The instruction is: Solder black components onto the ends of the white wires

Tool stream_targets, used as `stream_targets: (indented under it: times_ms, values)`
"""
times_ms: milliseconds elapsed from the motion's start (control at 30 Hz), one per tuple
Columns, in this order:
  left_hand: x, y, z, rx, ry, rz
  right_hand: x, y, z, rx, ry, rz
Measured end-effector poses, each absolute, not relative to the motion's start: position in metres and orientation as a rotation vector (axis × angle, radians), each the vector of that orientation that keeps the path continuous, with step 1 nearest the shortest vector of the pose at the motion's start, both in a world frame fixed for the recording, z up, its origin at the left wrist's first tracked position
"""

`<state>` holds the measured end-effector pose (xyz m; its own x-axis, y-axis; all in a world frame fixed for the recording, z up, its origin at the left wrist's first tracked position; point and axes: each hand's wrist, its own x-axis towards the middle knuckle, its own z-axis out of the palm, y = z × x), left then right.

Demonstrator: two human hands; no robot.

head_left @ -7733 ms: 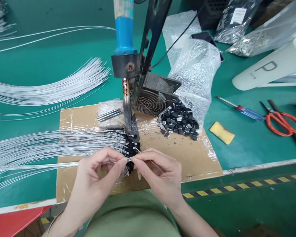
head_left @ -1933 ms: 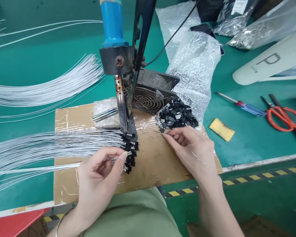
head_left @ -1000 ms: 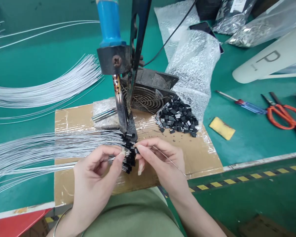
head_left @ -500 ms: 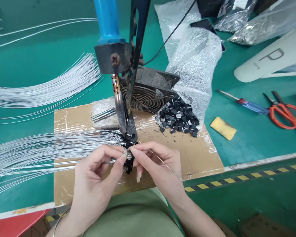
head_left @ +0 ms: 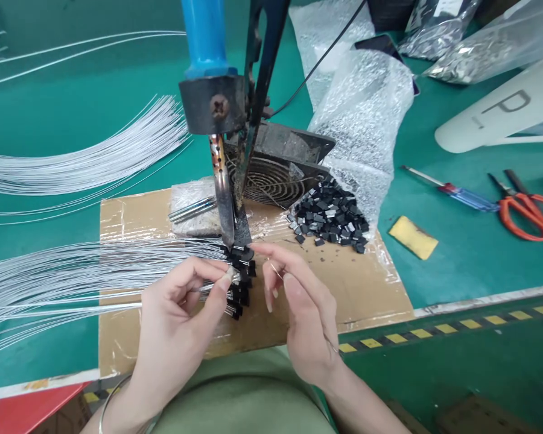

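Observation:
Thumb and forefinger of my left hand (head_left: 181, 313) pinch a white wire end beside a row of black connectors (head_left: 241, 292). My right hand (head_left: 305, 307) is just right of that row, thumb and forefinger spread apart, with a thin solder wire (head_left: 274, 269) running through it between the fingers. Above the connectors hangs the tip of a soldering iron (head_left: 221, 193) with a blue handle (head_left: 207, 39). White wires (head_left: 131, 259) stretch left from the connectors over the cardboard (head_left: 289, 328).
Behind the iron stands a black fan (head_left: 271, 181). Loose black connectors (head_left: 330, 214) lie by bubble wrap (head_left: 366, 108). To the right are a yellow sponge (head_left: 413, 237), a screwdriver (head_left: 468, 196), scissors (head_left: 527, 217) and a white cup (head_left: 502, 108). Another wire bundle (head_left: 117, 160) lies at left.
My right hand has moved slightly away from my left fingertips, and its thumb and forefinger have parted. More of the black connectors shows. My left hand keeps its pinch; the view has shifted a little.

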<state>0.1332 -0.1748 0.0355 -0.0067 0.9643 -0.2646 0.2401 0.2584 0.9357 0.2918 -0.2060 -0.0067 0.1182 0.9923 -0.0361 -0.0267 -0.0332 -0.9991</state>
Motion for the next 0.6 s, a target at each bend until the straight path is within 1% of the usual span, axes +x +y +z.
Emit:
stream_targets:
  times_ms: [200,367,600]
  values:
    - [0.134,-0.168,0.033,1.249,1.511,0.875,0.295,-0.205,-0.007,-1.292,-1.075,1.114]
    - [0.135,-0.164,0.034,1.226,1.511,0.871,0.299,-0.199,-0.004,-1.287,-1.231,1.005]
    - [0.136,-0.160,0.035,1.219,1.532,0.863,0.297,-0.193,0.002,-1.188,-1.153,1.151]
